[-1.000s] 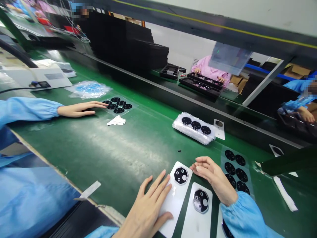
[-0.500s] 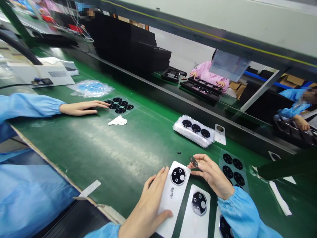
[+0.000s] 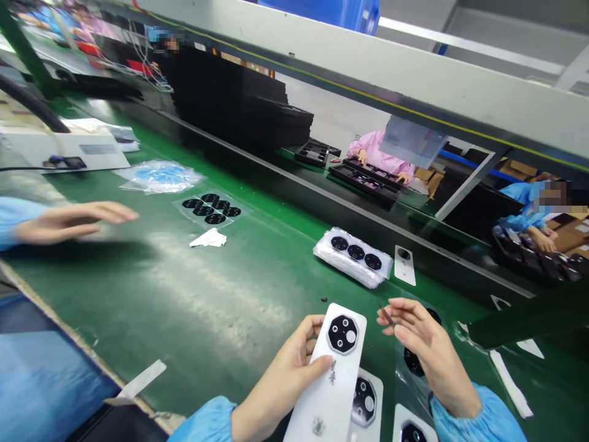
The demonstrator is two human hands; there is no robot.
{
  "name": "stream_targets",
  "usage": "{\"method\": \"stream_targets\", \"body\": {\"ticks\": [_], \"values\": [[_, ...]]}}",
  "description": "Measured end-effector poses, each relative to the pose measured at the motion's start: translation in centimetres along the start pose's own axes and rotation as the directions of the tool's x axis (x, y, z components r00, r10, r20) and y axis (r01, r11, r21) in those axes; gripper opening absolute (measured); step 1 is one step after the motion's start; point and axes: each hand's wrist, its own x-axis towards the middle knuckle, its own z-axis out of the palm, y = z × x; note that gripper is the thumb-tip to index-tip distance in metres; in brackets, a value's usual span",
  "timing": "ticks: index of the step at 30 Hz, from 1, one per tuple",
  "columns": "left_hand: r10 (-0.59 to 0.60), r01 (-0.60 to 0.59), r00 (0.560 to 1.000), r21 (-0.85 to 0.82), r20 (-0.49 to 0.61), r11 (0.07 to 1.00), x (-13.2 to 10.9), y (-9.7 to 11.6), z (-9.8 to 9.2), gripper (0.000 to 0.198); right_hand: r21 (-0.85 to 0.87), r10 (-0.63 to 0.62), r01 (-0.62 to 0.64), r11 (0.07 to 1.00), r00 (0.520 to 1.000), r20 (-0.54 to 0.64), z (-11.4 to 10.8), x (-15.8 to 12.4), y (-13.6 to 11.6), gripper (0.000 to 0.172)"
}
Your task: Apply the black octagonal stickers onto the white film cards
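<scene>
My left hand [image 3: 280, 368] grips a white phone back panel [image 3: 329, 396] by its sides, thumb across its face, lifted at a tilt. An octagonal black camera plate with several round holes sits at the panel's top. Just to its right, my right hand [image 3: 432, 359] pinches a thin dark piece [image 3: 386, 315], seen nearly edge-on. A second white panel [image 3: 375, 393] lies partly hidden under the held one. A third panel [image 3: 400, 423] shows at the bottom edge. Beneath my right forearm is a clear sheet of black discs [image 3: 414, 362], partly covered.
A stack of bagged black discs [image 3: 354, 255] lies ahead, beside another panel [image 3: 405, 267]. At left, a co-worker's hand [image 3: 78, 221] hovers near a sheet of discs [image 3: 211, 209] and white paper [image 3: 209, 238]. A green post [image 3: 529, 313] stands at right.
My left hand has lifted the panel from the table and closed round it. My right hand has moved right with the dark piece. The co-worker's hand has drawn back left from the disc sheet.
</scene>
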Motion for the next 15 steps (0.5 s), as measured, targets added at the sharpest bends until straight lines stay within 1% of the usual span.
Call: {"method": "stream_targets", "body": {"ticks": [2, 4, 9, 12, 15], "values": [[0.006, -0.006, 1.0, -0.012, -0.009, 1.0, 0.4, 0.3, 0.4, 0.046, -0.082, -0.047, 0.044, 0.996, 0.998, -0.043, -0.6, -0.4, -0.3, 0.041], [0.002, -0.003, 1.0, -0.023, -0.012, 1.0, 0.8, 0.4, 0.8, 0.043, -0.145, -0.071, 0.06, 0.988, 0.994, -0.077, -1.0, -0.8, -0.4, 0.04], [0.019, -0.02, 1.0, -0.032, -0.019, 0.999, 1.3, 0.4, 1.1, 0.041, -0.328, -0.098, 0.045, 0.943, 0.984, -0.147, -1.7, -1.6, -0.1, 0.039], [0.011, -0.012, 1.0, -0.022, -0.023, 1.0, 1.4, 0.2, 1.0, 0.038, -0.444, -0.126, 0.04, 0.895, 0.978, -0.166, -2.0, -2.1, 0.3, 0.039], [0.021, -0.021, 1.0, -0.019, -0.012, 1.0, 1.5, -0.1, 0.8, 0.038, -0.509, -0.145, 0.043, 0.86, 0.976, -0.162, -2.2, -2.4, 0.7, 0.039]]}}
